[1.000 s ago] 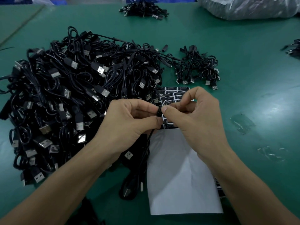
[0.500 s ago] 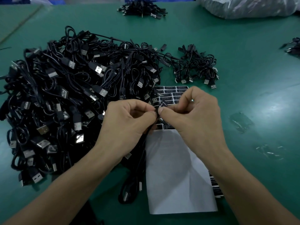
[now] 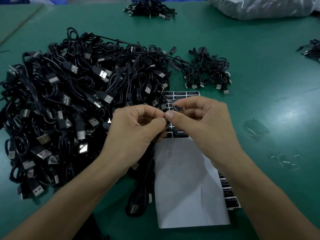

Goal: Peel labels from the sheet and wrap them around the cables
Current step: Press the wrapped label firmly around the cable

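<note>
Two hands meet at frame centre, thumb tips touching: the left hand (image 3: 136, 134) and the right hand (image 3: 206, 125). The fingers (image 3: 161, 120) of each are curled, thumb against forefinger, clamped on one black cable (image 3: 147, 175). It drops from the pinch toward lower centre and loops on the desk (image 3: 259, 101). A small dark bit shows at the right forefinger; label or cable end, I cannot tell.

Under the hands lies the sheet (image 3: 187, 187), with black labels (image 3: 183, 96) at its top end and bare white backing below. A second sheet (image 3: 230, 196) peeks out along its right edge.

A clear bag (image 3: 259, 7) fills the upper right corner; what it holds I cannot tell.

The big pile (image 3: 69, 110) of cables takes the left half, touching the sheet's upper left corner. A small pile (image 3: 207, 71) sits above the hands, a far pile (image 3: 150, 9) at top centre, and more cables (image 3: 311, 51) at the right edge.

The broad green stretch right of the hands carries clear scraps (image 3: 254, 129). A seam (image 3: 20, 23) crosses the upper left corner.
</note>
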Action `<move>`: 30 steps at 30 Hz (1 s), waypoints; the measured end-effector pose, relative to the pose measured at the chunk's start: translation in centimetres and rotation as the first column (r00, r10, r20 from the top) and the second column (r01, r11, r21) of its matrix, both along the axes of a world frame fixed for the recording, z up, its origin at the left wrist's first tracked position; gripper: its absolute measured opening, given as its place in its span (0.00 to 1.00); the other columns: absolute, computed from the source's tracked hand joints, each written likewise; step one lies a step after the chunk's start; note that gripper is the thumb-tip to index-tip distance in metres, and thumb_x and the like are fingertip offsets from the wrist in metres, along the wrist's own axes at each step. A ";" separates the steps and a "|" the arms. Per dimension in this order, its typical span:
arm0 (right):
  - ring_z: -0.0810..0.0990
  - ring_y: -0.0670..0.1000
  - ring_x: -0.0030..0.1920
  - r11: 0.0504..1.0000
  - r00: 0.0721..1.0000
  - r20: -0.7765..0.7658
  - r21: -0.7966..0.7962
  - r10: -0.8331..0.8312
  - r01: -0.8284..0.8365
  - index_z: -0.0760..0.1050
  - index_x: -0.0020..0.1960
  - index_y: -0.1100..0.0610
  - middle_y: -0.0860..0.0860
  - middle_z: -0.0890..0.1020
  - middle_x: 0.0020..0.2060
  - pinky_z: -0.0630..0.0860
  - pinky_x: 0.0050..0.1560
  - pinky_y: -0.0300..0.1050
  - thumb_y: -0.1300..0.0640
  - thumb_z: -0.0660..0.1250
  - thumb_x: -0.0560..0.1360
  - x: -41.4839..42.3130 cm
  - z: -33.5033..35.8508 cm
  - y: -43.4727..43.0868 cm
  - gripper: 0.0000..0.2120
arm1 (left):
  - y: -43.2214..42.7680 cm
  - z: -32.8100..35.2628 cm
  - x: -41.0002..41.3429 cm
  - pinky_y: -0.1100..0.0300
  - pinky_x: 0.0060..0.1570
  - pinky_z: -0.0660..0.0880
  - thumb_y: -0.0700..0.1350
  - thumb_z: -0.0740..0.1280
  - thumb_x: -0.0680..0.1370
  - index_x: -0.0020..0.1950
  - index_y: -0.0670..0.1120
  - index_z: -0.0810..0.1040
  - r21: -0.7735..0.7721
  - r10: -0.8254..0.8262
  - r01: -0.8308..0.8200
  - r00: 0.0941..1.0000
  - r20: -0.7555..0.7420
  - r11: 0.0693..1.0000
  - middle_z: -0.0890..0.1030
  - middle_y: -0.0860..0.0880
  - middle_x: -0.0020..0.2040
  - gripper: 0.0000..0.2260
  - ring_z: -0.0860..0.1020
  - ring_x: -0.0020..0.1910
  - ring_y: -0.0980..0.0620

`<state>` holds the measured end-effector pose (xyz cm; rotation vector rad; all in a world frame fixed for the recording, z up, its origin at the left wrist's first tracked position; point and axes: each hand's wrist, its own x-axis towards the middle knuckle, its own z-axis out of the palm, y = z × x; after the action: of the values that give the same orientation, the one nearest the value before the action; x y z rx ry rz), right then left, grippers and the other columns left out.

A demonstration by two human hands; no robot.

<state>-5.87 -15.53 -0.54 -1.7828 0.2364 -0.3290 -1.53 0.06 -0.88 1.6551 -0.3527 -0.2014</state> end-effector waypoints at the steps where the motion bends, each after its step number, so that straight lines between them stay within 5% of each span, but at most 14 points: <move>1: 0.85 0.44 0.35 0.999 1.000 0.007 0.036 0.024 -0.024 0.83 0.45 0.50 0.47 0.86 0.33 0.76 0.36 0.36 0.54 0.79 0.70 0.1 0.0 0.0 0.07 | 0.0 0.0 0.1 0.61 0.36 0.82 0.38 0.72 0.76 0.39 0.47 0.85 0.007 -0.009 0.009 1.000 0.004 1.000 0.85 0.45 0.34 0.07 0.83 0.32 0.51; 6: 0.82 0.44 0.31 0.994 0.997 0.030 0.087 0.064 -0.067 0.84 0.39 0.51 0.50 0.85 0.31 0.74 0.32 0.33 0.58 0.77 0.72 0.1 0.1 0.1 0.05 | 0.1 -0.2 -0.3 0.50 0.34 0.82 0.44 0.73 0.72 0.45 0.52 0.83 0.047 -0.027 0.022 0.994 0.108 0.999 0.84 0.47 0.35 0.04 0.84 0.34 0.46; 9: 0.82 0.45 0.30 0.993 0.997 0.039 0.094 0.068 -0.072 0.83 0.42 0.51 0.51 0.85 0.30 0.74 0.32 0.33 0.59 0.73 0.76 -0.1 0.0 0.1 0.06 | 0.1 -0.4 -0.6 0.43 0.34 0.82 0.52 0.77 0.69 0.50 0.58 0.83 0.075 -0.028 0.012 0.975 0.219 0.997 0.83 0.50 0.35 0.10 0.82 0.33 0.45; 15: 0.81 0.46 0.32 0.983 0.994 0.003 0.149 0.106 -0.106 0.82 0.45 0.58 0.53 0.86 0.34 0.74 0.32 0.36 0.60 0.64 0.82 0.0 -0.1 -0.1 0.10 | 0.2 -1.0 -0.3 0.47 0.32 0.82 0.44 0.75 0.75 0.51 0.61 0.85 0.065 -0.026 0.006 0.949 0.315 0.998 0.84 0.52 0.35 0.11 0.83 0.32 0.50; 22: 0.82 0.45 0.34 0.965 0.970 0.057 0.104 0.237 -0.241 0.82 0.49 0.52 0.49 0.85 0.34 0.75 0.36 0.34 0.65 0.66 0.79 0.1 0.3 -1.0 0.09 | 0.3 -1.0 0.2 0.47 0.34 0.83 0.51 0.76 0.70 0.46 0.54 0.86 0.003 -0.022 0.022 0.983 0.180 1.000 0.85 0.49 0.35 0.06 0.84 0.32 0.47; 30: 0.83 0.47 0.33 0.960 0.973 0.010 0.163 0.229 -0.228 0.78 0.46 0.57 0.54 0.85 0.34 0.77 0.35 0.37 0.65 0.72 0.76 0.2 0.4 -1.7 0.05 | 0.5 -0.8 0.5 0.57 0.34 0.82 0.42 0.77 0.73 0.43 0.50 0.85 0.016 -0.043 0.042 0.994 0.102 0.999 0.85 0.47 0.35 0.04 0.85 0.33 0.48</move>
<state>-5.67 -17.26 -0.19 -1.6303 0.0595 -0.1316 -1.04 0.56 -1.72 1.6761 -0.4652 -0.1513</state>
